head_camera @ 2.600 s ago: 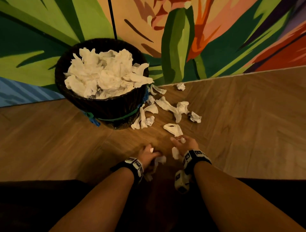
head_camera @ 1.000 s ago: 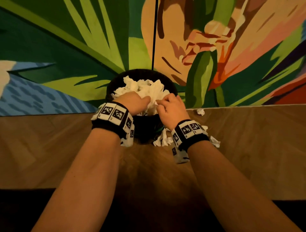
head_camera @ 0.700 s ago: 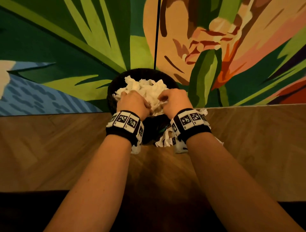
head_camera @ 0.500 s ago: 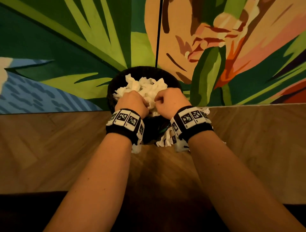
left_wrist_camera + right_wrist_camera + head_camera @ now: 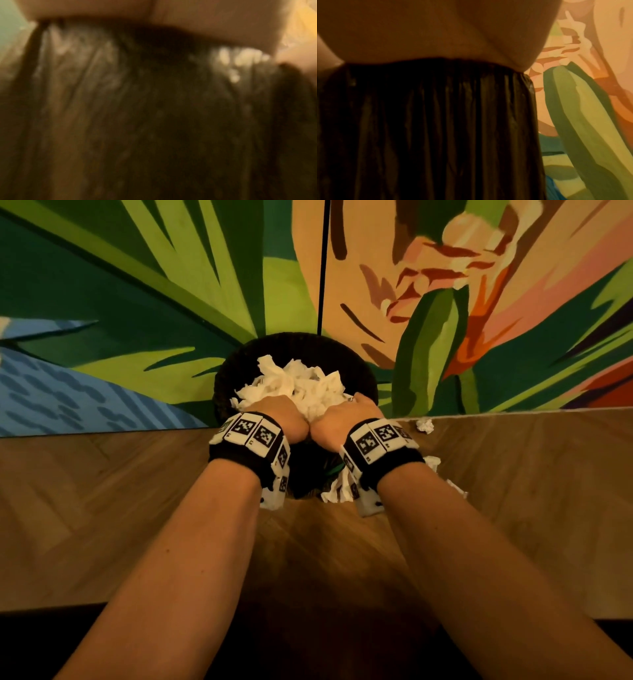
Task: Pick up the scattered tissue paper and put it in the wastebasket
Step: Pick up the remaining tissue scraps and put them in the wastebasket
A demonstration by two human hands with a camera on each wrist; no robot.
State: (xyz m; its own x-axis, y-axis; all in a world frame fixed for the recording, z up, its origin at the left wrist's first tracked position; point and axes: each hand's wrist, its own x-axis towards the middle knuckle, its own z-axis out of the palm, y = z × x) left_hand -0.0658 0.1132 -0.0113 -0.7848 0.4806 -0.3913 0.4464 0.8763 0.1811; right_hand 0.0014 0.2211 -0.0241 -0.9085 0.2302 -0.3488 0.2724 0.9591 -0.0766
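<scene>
1. Painted leaves and a big flower cover the wall (image 5: pixel 137 313) behind the wastebasket (image 5: pixel 368 385), a dark round basket lined with a black bin bag, standing on herringbone wood floor (image 5: pixel 102 508) at the wall's foot.

2. Both my hands are on the heap of crumpled tissue paper (image 5: pixel 294 385) that mounds above the rim. My left hand (image 5: pixel 279 419) and right hand (image 5: pixel 342 421) sit side by side, touching at the thumb side, backs up.

3. My fingers reach forward over the paper; whether they lie flat or curl into it I cannot tell, since the head view shows only the backs of my hands and both wrist views are filled by my palms and the bag's pleated side.

4. I judge this to be the packing-down step: the load is in, and I seem to be pressing it so it stays.

5. Loose pieces are left: a ball by the wall (image 5: pixel 424 425) and scraps at the basket's base (image 5: pixel 337 491), right of it.

6. Next I should lift off gently, so the heap does not spring over the rim, then reach down right for those scraps.

7. No brand or readable writing shows; my wristbands (image 5: pixel 255 434) carry only black-and-white square code markers.
</scene>
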